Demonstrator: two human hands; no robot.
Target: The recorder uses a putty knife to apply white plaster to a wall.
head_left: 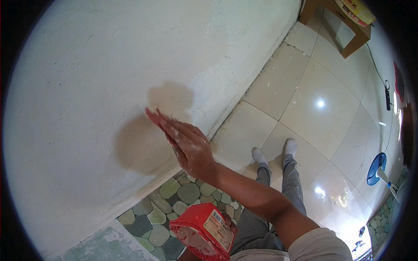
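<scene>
My right hand (189, 145), smeared with white paste, is raised beside the white wall (109, 78), its fingers pressed together over a flat reddish putty scraper (154, 116). Only part of the scraper shows past the fingers, and I cannot tell if it touches the wall. Low in front of my body, a red plastic tub (198, 217) with a pale label is tilted, its mouth showing white putty (196, 240). Fingers of my left hand (230, 222) are wrapped round the tub's right side; the rest of that hand is hidden behind it.
Cream floor tiles (322, 113) run along the wall's base, with pebble-patterned tiles (159, 230) below. A brown stool (355, 37) carrying a yellow container (357, 11) stands at the far right. On the right lie a blue round object (376, 168) and a black power strip (387, 98) with its cable.
</scene>
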